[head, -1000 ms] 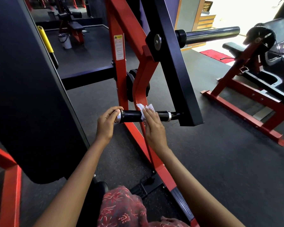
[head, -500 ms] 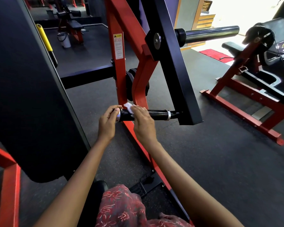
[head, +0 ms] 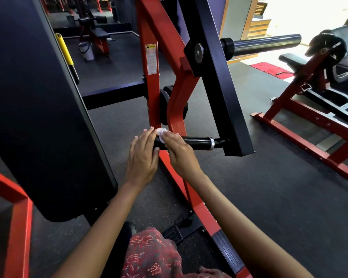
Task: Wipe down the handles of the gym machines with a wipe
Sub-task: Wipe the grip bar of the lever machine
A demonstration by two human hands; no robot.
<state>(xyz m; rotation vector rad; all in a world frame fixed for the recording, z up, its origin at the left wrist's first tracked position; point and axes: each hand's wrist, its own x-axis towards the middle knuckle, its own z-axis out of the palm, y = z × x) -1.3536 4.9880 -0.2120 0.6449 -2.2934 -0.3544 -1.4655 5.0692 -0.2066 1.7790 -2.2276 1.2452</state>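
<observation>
— Nearest the camera? Red floral-print fabric (head: 153,255) at the bottom edge, with two bare forearms reaching forward over it.

— And beside those? Large black back pad (head: 34,109) filling the left side; red frame rail (head: 191,197) running diagonally along the dark rubber floor (head: 269,187) between the forearms.

— Hands next? Left hand (head: 142,157) cupped over the free left end of the black handle (head: 195,141), fingers curved round the end, thumb underneath. Right hand (head: 179,151) just beside it, touching it, fingers curled over the handle top and pressing the white wipe (head: 160,131) against the grip.

— Where on the handle? Wipe at the handle's far left end, bunched, peeking out between the two hands' fingertips. Rest of the grip bare and glossy out to a silver collar (head: 211,143) by the black lever arm (head: 219,81).

— Behind that? Red upright (head: 152,93) with a yellow-and-white warning label (head: 151,59), then a chrome weight sleeve (head: 265,44) sticking out to the right.

— Farther off? Red-framed bench machine (head: 313,109) at right, well apart; red mat (head: 269,69) near a bright doorway; white bucket (head: 86,50) and another bench at back left; yellow-capped handle (head: 64,48) beside the pad.
</observation>
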